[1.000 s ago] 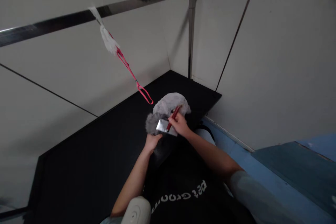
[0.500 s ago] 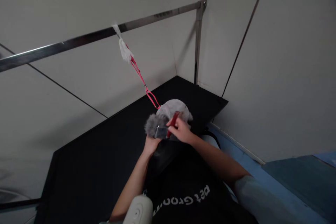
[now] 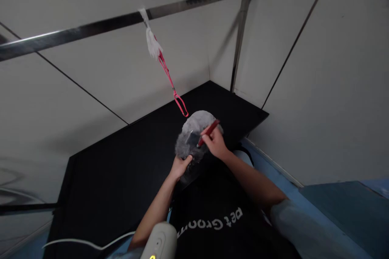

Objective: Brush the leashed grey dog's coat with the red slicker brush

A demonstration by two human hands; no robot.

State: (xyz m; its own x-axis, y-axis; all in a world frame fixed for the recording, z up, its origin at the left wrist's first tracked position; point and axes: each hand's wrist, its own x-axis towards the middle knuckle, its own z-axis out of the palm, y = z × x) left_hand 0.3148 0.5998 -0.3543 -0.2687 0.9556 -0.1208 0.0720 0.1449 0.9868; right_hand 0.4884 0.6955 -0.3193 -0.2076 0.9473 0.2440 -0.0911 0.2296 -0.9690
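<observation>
A small furry animal [image 3: 197,119], white on the body and grey where the fur is fluffier, sits on the black table [image 3: 130,170]. Its face cannot be made out. In my right hand [image 3: 215,141] is the red handle of a slicker brush [image 3: 210,129], fingers closed round it. The brush's flat rectangular head lies against or just over the grey fur. My left hand [image 3: 180,166] grips the grey fur from the near side, thumb on top and the other fingers mostly hidden beneath. Both hands are close together at the animal.
Above the table runs a metal bar [image 3: 115,24] on an upright post [image 3: 241,36]. A pink loop leash [image 3: 180,104] hangs from it just behind the animal. A pale device [image 3: 161,240] and a white cable [image 3: 79,241] show at the bottom. Walls stand behind and right.
The brush has tilted, its handle now leaning farther right, and its head has moved up over the grey fur. My left thumb shows more plainly. The whole view has shifted slightly.
</observation>
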